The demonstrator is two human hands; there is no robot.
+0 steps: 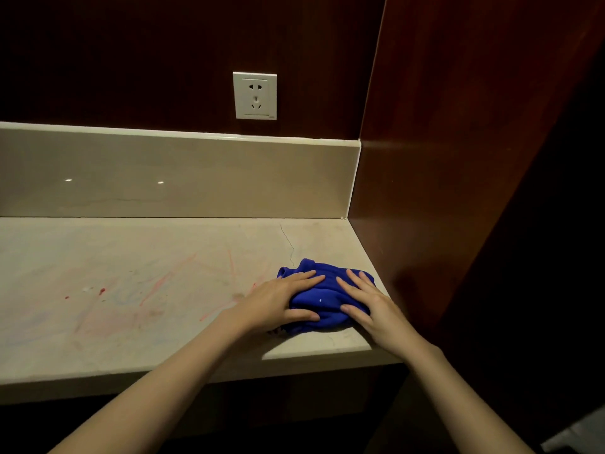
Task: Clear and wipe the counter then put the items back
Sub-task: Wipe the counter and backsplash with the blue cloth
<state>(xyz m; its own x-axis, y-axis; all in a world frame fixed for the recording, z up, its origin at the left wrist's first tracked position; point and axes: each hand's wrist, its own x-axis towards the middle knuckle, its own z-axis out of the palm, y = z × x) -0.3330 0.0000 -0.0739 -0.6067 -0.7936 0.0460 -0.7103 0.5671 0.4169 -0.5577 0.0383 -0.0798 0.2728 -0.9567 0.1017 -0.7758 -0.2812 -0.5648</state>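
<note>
Presently: Both Hands Flat on Cloth at Bench Corner

We find a bunched blue cloth (322, 298) on the bench (147, 257) at its right front corner, beside the dark wood side panel (458, 158). Our left hand (281, 299) and right hand (366, 303) press on it with fingers extended, gripping nothing. Red streaks (163, 283) mark the surface to the left.

Cloth (322, 298) middle — under both hands
</note>
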